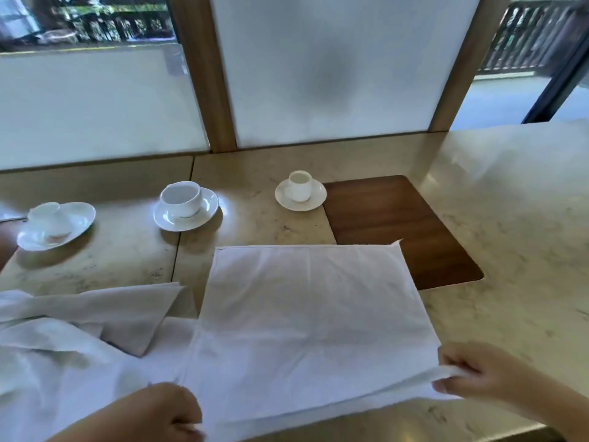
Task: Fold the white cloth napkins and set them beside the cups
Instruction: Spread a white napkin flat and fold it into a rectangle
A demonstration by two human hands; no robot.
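Pinching near corners of white napkin [306, 320], both hands closed on it.
Loose cloth pile [73, 352] crowds its left edge; three cups on saucers sit beyond: left cup [47, 218], middle cup [181, 197], right cup [300, 185]. Left hand [159, 413] grips near-left corner, right hand [475, 371] near-right corner. Napkin lies flat on marble table [510, 234], far corner over wooden inlay [398, 228]; frosted window [334, 68] behind.

cups [181, 199]: 3 | saucers [301, 194]: 3 | napkins [306, 320]: at least 2 | hands [475, 371]: 2
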